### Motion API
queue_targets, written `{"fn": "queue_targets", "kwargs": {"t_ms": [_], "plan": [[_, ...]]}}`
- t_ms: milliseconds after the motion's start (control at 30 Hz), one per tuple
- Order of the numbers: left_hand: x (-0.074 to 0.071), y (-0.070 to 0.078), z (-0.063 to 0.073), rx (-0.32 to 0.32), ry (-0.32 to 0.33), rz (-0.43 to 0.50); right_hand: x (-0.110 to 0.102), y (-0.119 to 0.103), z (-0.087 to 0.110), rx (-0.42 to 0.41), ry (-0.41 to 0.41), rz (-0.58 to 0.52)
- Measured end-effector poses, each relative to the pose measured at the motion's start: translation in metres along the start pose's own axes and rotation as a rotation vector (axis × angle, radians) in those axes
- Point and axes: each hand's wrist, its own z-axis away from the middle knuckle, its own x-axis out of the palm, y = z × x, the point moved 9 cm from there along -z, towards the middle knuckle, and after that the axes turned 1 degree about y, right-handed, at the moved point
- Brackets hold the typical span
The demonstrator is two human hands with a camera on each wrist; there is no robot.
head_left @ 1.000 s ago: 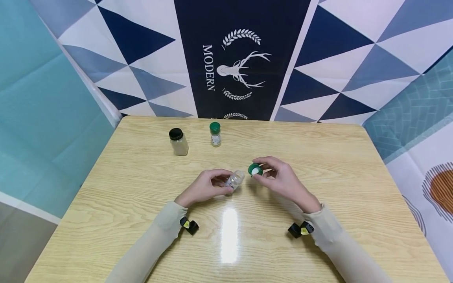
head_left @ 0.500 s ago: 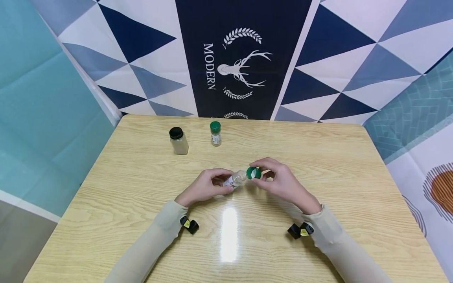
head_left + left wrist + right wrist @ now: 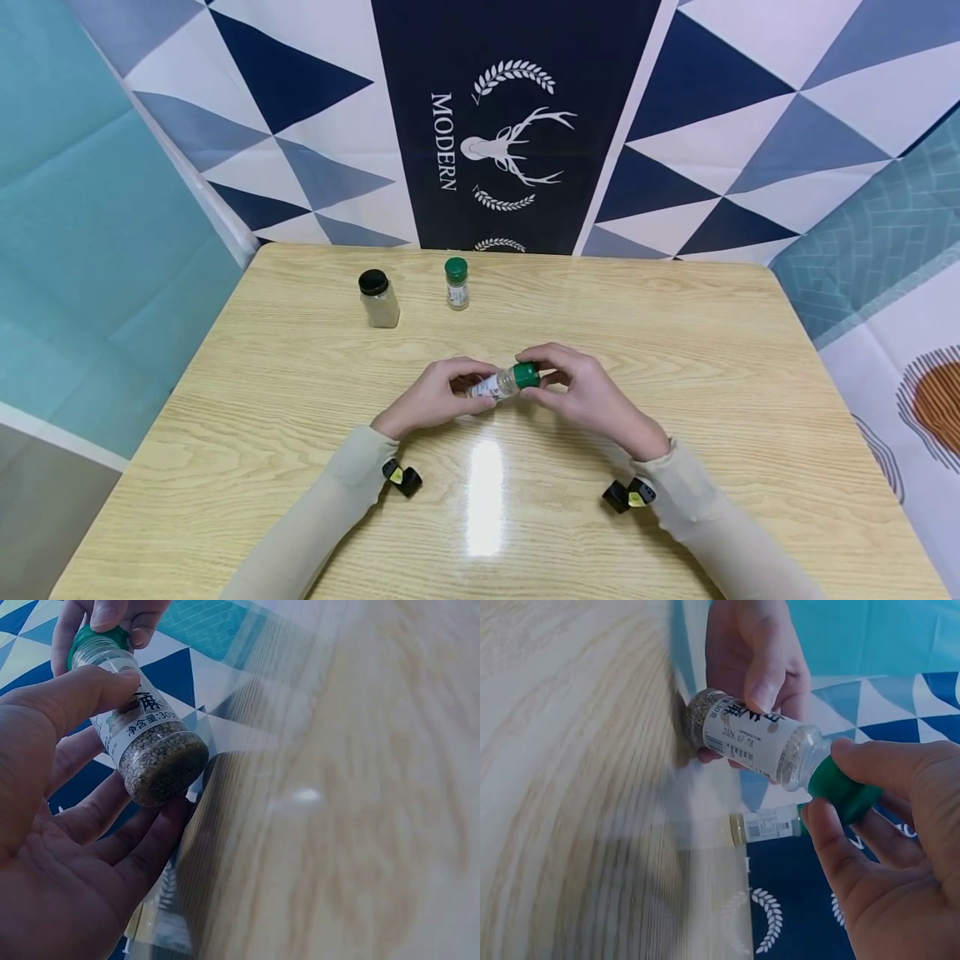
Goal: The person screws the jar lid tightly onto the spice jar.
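My left hand (image 3: 442, 393) grips a small clear spice jar (image 3: 154, 742) around its labelled body, the jar tilted with its neck toward the right. Small pale-brown seeds show through its base in the left wrist view. The fingers and thumb of my right hand (image 3: 581, 390) pinch a green cap (image 3: 841, 787), which sits at the mouth of the jar. In the head view the jar and cap lie in one line between the two hands, above the wooden table (image 3: 300, 400).
Toward the back of the table stands a second green-capped spice jar (image 3: 457, 285). Left of it is a square jar (image 3: 380, 303) with a black lid and pale contents. Patterned cloth (image 3: 510, 125) hangs behind the table's far edge.
My right hand has moved left and brought the green cap from beside the jar onto its mouth, turning the cap's open side toward it. The jar has tipped further rightward in my left hand.
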Motion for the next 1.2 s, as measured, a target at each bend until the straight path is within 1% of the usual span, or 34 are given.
{"fn": "queue_targets", "kwargs": {"t_ms": [100,333,467,633,833,933,1100,1200], "plan": [[0.0,0.0,0.0,-0.001,0.0,-0.01,0.002,-0.003,0.001,-0.024,-0.01,-0.001],[0.0,0.0,0.0,-0.011,-0.005,-0.017,0.005,-0.007,0.002,-0.113,-0.027,0.042],[-0.001,0.0,0.0,-0.018,-0.008,-0.015,0.007,-0.007,0.002,-0.121,-0.033,0.043],[-0.001,0.0,0.0,-0.025,-0.007,-0.013,0.007,-0.004,0.0,-0.092,-0.03,0.023],[-0.001,0.0,0.0,-0.022,-0.002,-0.012,0.004,0.002,0.0,-0.003,-0.021,0.04],[-0.001,-0.001,0.0,-0.021,0.0,-0.018,0.003,0.003,0.0,0.028,-0.026,0.055],[0.0,-0.002,0.0,-0.032,-0.003,-0.023,0.003,0.005,0.0,0.045,-0.039,0.078],[0.0,-0.002,0.0,-0.032,-0.004,-0.024,0.003,0.003,0.001,0.025,-0.054,0.086]]}}
